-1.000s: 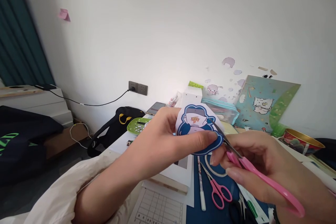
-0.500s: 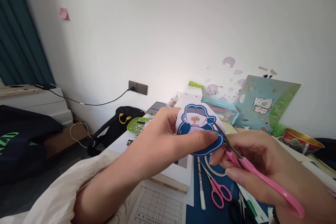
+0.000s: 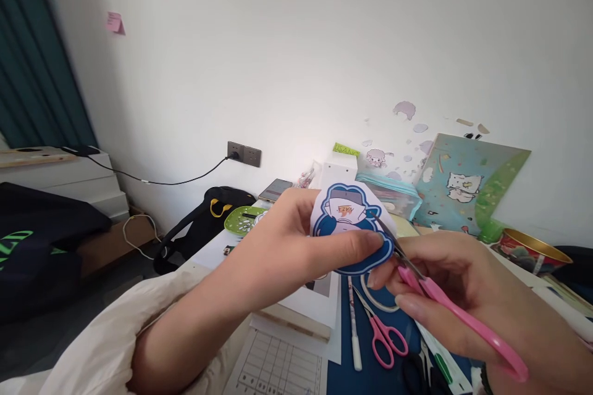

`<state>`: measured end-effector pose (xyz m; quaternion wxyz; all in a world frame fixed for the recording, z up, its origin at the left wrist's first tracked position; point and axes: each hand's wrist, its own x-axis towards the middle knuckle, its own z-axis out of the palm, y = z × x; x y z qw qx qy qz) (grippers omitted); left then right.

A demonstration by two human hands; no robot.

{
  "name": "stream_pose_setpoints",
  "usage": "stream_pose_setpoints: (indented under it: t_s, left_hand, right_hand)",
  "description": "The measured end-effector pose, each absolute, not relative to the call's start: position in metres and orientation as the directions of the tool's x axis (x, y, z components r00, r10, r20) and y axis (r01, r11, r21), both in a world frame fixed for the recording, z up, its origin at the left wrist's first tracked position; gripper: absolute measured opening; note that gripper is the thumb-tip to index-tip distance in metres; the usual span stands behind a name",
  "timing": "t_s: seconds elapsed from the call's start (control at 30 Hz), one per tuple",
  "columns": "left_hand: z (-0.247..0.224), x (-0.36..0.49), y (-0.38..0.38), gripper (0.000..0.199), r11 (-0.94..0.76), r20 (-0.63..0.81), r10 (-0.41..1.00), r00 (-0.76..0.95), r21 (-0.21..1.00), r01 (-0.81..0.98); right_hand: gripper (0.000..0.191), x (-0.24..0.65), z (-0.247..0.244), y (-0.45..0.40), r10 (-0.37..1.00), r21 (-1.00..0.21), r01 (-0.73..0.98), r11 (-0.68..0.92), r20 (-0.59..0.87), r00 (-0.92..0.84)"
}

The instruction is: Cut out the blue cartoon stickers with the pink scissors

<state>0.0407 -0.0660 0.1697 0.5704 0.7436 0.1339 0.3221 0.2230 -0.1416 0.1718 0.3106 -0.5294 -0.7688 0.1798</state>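
We see a loose cream fabric sleeve [image 3: 111, 345] at seven o'clock; a dark band [image 3: 485, 378], perhaps a bracelet, at five.

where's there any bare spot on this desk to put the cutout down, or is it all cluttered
Little bare room shows. The white sheet under the left hand has a free strip beside the grid form. The blue mat is crowded: spare pink scissors, white pen, tape ring. The back edge is packed with the teal pouch and green plate.
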Motion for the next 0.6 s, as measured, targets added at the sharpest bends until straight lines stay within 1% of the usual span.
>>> stream_pose_setpoints:
  t_s: [0.17, 0.27, 0.37, 0.5, 0.6]
  left_hand:
    - [0.1708, 0.0412, -0.0662, 0.023, -0.291, 0.322, 0.563, 0.761, 0.939, -0.183]
    - [0.1705, 0.0423, -0.0668, 0.02, -0.258, 0.352, 0.541, 0.764, 0.934, -0.248]
    - [0.1687, 0.0428, -0.0669, 0.02, -0.216, 0.395, 0.535, 0.747, 0.919, -0.331]
    - [0.1668, 0.0424, -0.0658, 0.022, -0.218, 0.39, 0.548, 0.74, 0.921, -0.324]
    - [0.167, 0.0427, -0.0652, 0.023, -0.236, 0.382, 0.545, 0.746, 0.924, -0.301]
  right_hand:
    - [0.013, 0.2266, 0.1684, -0.1412, 0.936, -0.656, 0.668, 0.352, 0.251, -0.246]
    - [0.014, 0.2264, 0.1686, -0.1408, 0.924, -0.62, 0.686, 0.381, 0.27, -0.27]
    - [0.013, 0.2248, 0.1692, -0.1413, 0.918, -0.587, 0.709, 0.39, 0.312, -0.246]
    - [0.014, 0.2249, 0.1692, -0.1416, 0.898, -0.528, 0.735, 0.426, 0.343, -0.274]
    - [0.015, 0.2256, 0.1698, -0.1412, 0.893, -0.514, 0.739, 0.436, 0.351, -0.283]
